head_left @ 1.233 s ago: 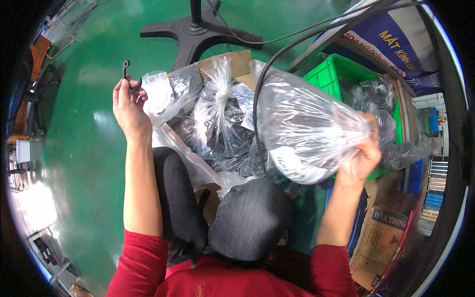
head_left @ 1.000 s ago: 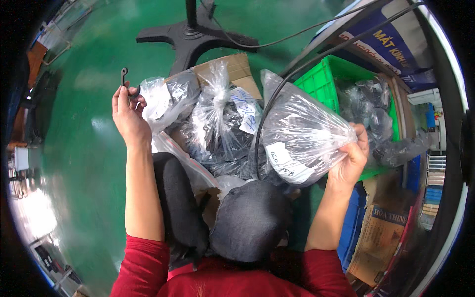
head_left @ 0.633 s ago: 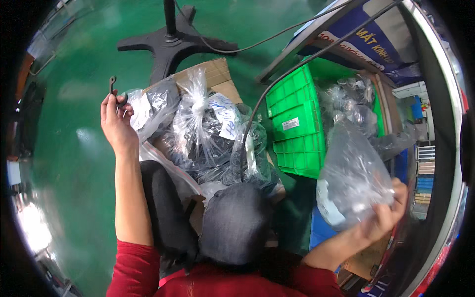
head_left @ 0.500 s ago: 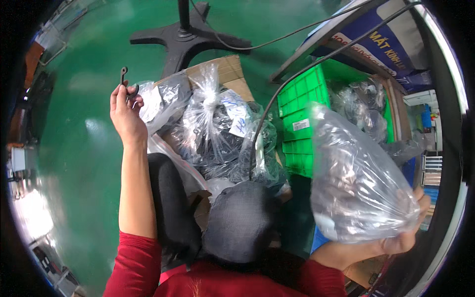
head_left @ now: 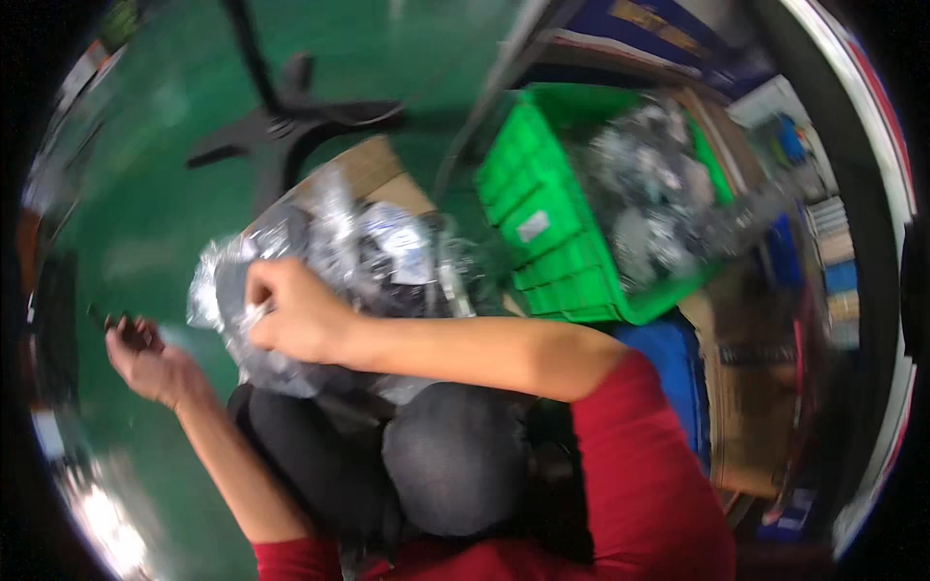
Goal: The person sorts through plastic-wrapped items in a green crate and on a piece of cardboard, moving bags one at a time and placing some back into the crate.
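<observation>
My left hand (head_left: 150, 363) is off to the left above the floor, its fingers curled around a small dark piece with a narrow end (head_left: 97, 315); blur hides its exact kind. Stretched across my lap, my right arm brings my right hand (head_left: 295, 315) over the pile of bags. Its fingers are pinched on a clear plastic bag (head_left: 208, 290), which hangs on the far and left side of the hand. Behind it lie several clear bags of dark parts (head_left: 387, 290), one with a white paper label (head_left: 397, 237). Motion smears the bag's contents.
A green crate (head_left: 538, 228) with more plastic bags (head_left: 659, 194) stands at the right. Below it are a blue container (head_left: 668, 373) and a cardboard box (head_left: 756, 407). A black stand base (head_left: 281, 126) is on the green floor beyond a cardboard flap (head_left: 373, 174).
My right hand has swung the clear bag from the far right to the pile at left of centre. My left hand has moved left and lower, still holding the dark piece. The view has shifted.
</observation>
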The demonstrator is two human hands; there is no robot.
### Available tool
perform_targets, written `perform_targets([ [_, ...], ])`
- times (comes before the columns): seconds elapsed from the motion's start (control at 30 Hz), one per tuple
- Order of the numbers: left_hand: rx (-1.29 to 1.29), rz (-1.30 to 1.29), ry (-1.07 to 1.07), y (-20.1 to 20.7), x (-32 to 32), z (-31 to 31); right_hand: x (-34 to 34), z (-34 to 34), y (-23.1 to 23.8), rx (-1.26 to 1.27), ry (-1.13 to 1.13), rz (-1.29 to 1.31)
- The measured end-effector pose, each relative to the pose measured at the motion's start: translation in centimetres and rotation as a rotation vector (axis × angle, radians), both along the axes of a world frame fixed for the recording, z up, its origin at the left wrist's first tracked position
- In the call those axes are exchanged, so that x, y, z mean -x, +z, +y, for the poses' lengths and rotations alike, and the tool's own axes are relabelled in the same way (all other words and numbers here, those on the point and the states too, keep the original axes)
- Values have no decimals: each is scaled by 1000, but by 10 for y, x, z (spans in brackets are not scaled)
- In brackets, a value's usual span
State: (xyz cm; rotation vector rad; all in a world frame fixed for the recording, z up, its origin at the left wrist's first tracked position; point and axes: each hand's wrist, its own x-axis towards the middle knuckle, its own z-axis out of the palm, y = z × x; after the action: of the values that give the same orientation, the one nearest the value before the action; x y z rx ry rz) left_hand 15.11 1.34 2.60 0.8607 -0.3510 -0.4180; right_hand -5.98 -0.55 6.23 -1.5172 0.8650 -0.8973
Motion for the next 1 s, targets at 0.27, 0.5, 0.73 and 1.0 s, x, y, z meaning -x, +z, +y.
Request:
perform_targets([
  [0.27, -163, -32, -28, -3, 29, -21, -13, 26, -131, -66, 426, 474],
  [0.5, -330, -43, -93, -23, 38, -39, 6, 7, -77, 114, 814, 809],
  [0.73, -395, -87, -122, -37, 43, -52, 179, 20, 70, 108, 581, 86],
  [1.0, -471, -152, -80, -43, 46, -55, 468, 41, 41, 283, -1877, 971],
])
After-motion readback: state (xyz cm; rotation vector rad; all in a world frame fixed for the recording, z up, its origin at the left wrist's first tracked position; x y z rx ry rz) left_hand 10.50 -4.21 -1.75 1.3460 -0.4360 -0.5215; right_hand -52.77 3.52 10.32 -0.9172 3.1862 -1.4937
